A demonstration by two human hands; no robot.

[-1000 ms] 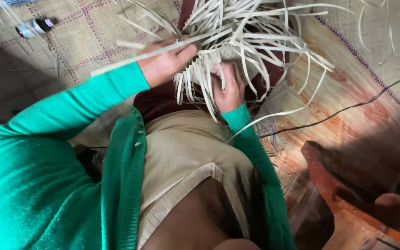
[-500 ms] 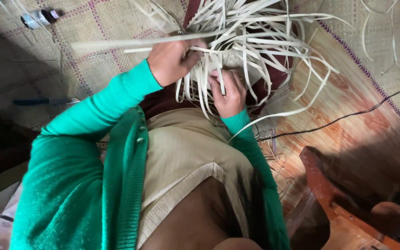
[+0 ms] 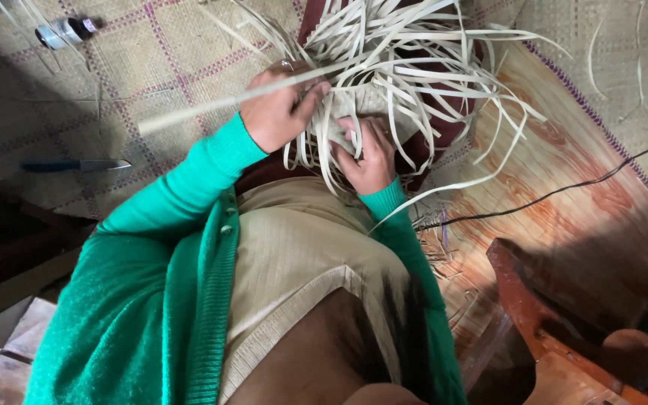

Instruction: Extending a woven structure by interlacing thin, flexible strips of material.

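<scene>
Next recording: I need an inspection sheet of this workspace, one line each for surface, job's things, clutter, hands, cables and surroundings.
Surface: woven mat with purple check lines, over a patterned orange floor covering.
Job's things: bundle of pale flat strips fanning out in many directions; one long strip sticks out to the left.
Clutter: knife lying flat on the mat; small bottle on its side near the top left corner.
Hands: left hand closed on the long strip; right hand pressed on the woven part of the bundle.
Cables: one black cable across the floor covering.
Surroundings: reddish wooden piece at lower right.
</scene>
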